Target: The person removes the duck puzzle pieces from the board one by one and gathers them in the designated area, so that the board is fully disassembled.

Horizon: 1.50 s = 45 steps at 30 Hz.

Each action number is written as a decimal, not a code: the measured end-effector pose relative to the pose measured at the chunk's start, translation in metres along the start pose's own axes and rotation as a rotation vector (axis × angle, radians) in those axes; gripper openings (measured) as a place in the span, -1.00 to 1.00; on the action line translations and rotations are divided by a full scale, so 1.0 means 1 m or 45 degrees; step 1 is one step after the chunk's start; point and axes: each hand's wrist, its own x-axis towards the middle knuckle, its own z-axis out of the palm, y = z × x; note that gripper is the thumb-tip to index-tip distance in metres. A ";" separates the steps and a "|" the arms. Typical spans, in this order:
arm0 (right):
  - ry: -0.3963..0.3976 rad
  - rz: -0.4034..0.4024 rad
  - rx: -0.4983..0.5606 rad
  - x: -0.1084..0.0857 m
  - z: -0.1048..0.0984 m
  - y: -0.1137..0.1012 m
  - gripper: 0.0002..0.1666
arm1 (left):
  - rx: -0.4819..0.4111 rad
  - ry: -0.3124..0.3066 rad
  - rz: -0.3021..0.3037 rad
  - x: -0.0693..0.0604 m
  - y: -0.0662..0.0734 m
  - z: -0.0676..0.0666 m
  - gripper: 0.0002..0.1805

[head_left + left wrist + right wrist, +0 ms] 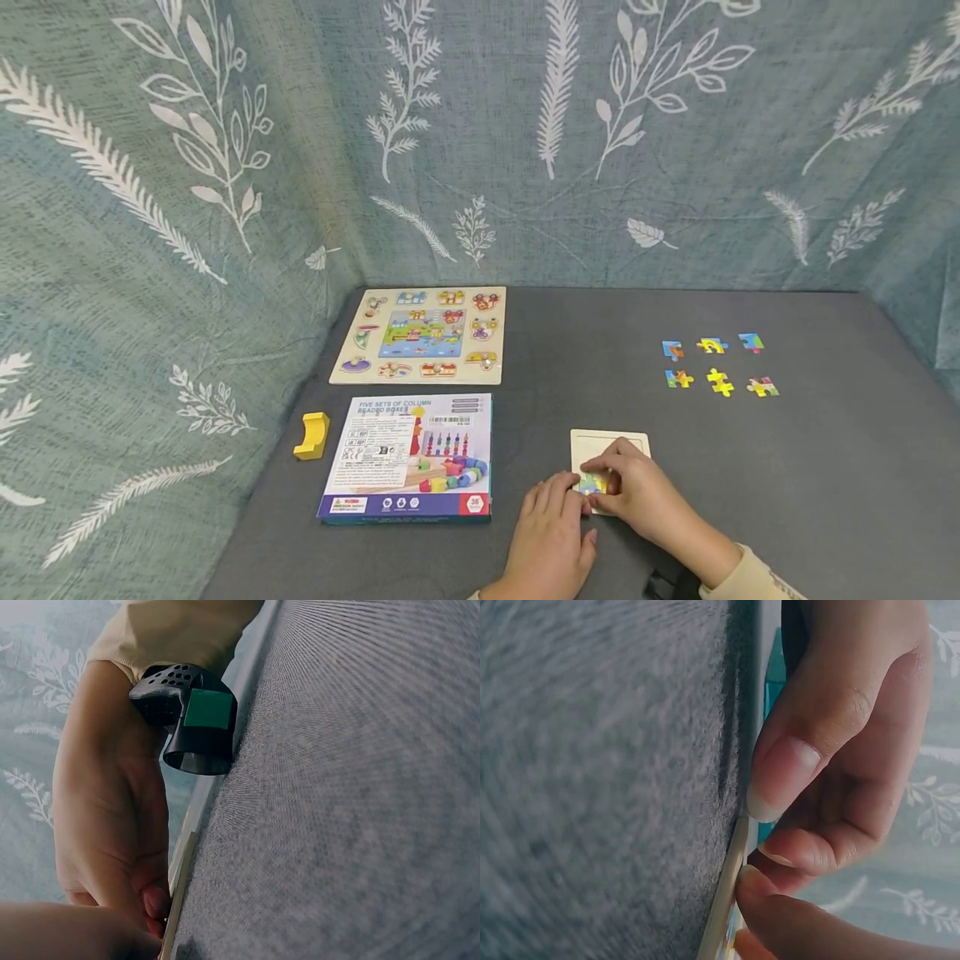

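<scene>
A small pale wooden puzzle board (588,444) lies near the front of the table, with colourful jigsaw pieces (590,484) in its lower left part. My right hand (641,492) reaches over the board, thumb and index finger pinching at a piece there; fingers partly hide it. Beside the board's lower left edge rests my left hand (546,533), its fingertips touching that edge. In the right wrist view, the left thumb (787,776) is close to the board's edge (726,900). Several loose jigsaw pieces (719,382) lie in two rows at the back right.
A boxed bead set (450,417) lies flat left of my hands. Behind it is a larger wooden knob puzzle (495,358), and a yellow curved block (318,435) stands at the far left. A patterned curtain (525,217) borders the grey table (570,350).
</scene>
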 end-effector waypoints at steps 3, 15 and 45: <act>0.029 -0.012 -0.008 -0.001 0.000 0.000 -0.62 | -0.003 -0.019 -0.006 0.000 0.000 -0.001 -0.57; -0.043 0.120 0.058 0.000 -0.002 -0.004 -0.61 | 0.000 -0.024 -0.006 0.000 0.001 -0.003 -0.56; 0.124 0.348 0.371 0.015 -0.067 0.013 -0.86 | 0.034 -0.003 0.018 0.000 -0.001 -0.001 -0.42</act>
